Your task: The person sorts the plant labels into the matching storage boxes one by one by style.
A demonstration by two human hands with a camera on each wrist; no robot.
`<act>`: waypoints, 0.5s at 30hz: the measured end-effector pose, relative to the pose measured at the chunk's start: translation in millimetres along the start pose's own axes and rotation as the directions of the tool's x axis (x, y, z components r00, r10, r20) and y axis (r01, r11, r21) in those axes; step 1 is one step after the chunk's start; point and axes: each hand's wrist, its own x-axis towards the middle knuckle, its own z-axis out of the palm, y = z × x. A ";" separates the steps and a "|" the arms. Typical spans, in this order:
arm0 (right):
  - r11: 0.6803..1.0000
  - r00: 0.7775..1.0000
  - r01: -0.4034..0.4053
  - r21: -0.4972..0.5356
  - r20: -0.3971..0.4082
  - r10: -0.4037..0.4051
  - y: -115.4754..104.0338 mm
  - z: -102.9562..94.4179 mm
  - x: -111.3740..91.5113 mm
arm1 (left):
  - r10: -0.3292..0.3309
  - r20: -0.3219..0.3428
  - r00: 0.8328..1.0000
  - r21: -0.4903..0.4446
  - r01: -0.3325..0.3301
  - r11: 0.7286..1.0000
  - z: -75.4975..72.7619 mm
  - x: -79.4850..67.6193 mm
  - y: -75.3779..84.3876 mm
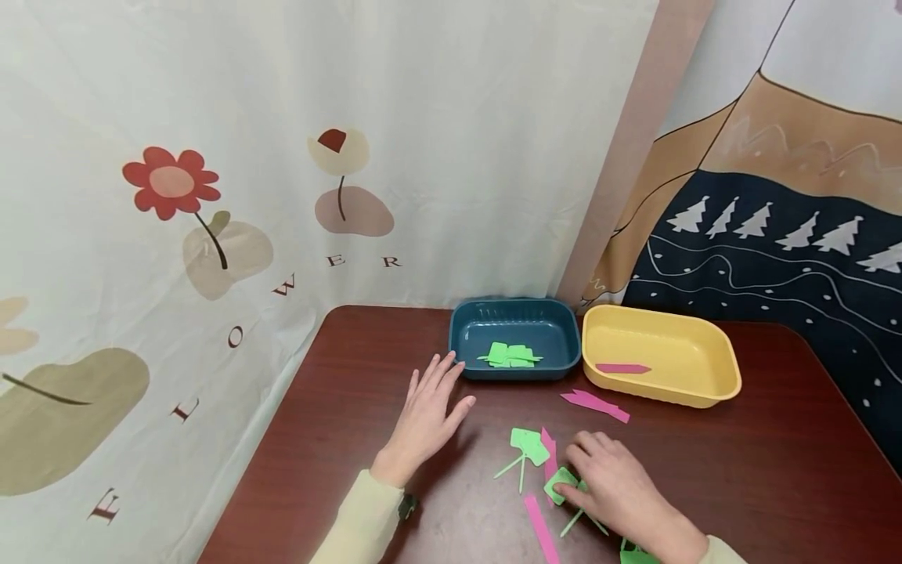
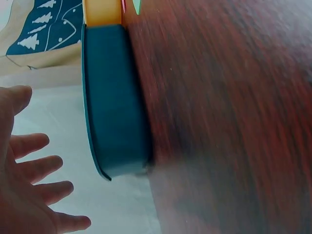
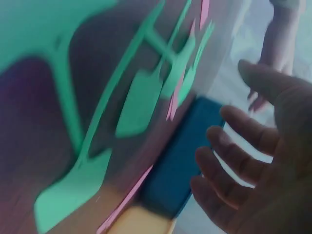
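My left hand (image 1: 426,411) hovers with spread fingers by the near left corner of a dark blue bin (image 1: 514,374); its palm is bare in the left wrist view. Inside that bin lies a small heap of green plant labels (image 1: 510,356). Over the loose labels on the table, my right hand (image 1: 613,482) reaches down with fingers apart and gently bent, its thumb over a green label (image 1: 560,484). The right wrist view shows nothing between these fingers (image 3: 248,136). Left of it are more green T-shaped labels (image 1: 528,444) and a pink pointed label (image 1: 541,529).
A yellow bin (image 1: 662,392) stands right of the blue one, with a pink label (image 1: 623,368) inside. More pink labels (image 1: 595,405) lie in front of the bins. Another green label (image 1: 637,556) shows at the bottom edge. A printed curtain (image 1: 458,157) hangs behind the brown table (image 1: 338,376).
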 end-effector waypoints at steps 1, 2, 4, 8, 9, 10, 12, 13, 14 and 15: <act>1.000 1.000 0.018 -0.011 0.001 -0.018 -4.1 1.7 0.4 | -0.003 -0.007 1.000 -0.004 0.003 1.000 -0.7 -0.5 -1.1; 0.999 0.999 0.034 -0.021 -0.003 -0.034 -8.3 3.6 0.7 | -0.004 -0.017 1.000 -0.009 0.004 1.000 -1.5 -1.0 -2.1; 0.997 0.998 0.067 -0.033 -0.019 -0.068 -15.9 7.6 1.8 | -0.004 -0.031 1.000 -0.012 0.004 1.000 -2.5 -1.9 -3.8; 0.991 0.991 0.131 0.013 0.012 -0.132 -29.2 13.6 3.6 | 0.002 -0.053 0.999 -0.011 -0.003 1.000 -4.0 -3.8 -5.6; 0.989 0.989 0.144 0.029 0.035 -0.145 -31.8 14.8 4.1 | 0.006 -0.058 0.998 -0.009 -0.006 1.000 -4.2 -4.1 -5.9; 0.987 0.986 0.154 0.041 0.063 -0.156 -34.2 15.8 4.3 | 0.011 -0.063 0.998 -0.007 -0.011 1.000 -4.4 -4.2 -6.2; 0.984 0.979 0.169 0.050 0.103 -0.173 -38.0 18.1 4.8 | 0.020 -0.074 0.997 -0.006 -0.021 1.000 -4.8 -4.3 -6.4; 0.983 0.977 0.179 0.043 0.113 -0.183 -39.5 19.4 5.0 | 0.027 -0.081 0.996 -0.007 -0.027 1.000 -5.0 -4.2 -6.5; 0.981 0.974 0.189 0.032 0.117 -0.192 -40.7 20.9 5.0 | 0.031 -0.086 0.996 -0.006 -0.032 0.999 -5.2 -4.1 -6.4; 0.980 0.973 0.199 0.018 0.117 -0.200 -41.7 22.2 5.1 | 0.035 -0.093 0.995 -0.008 -0.036 0.999 -5.4 -4.0 -6.4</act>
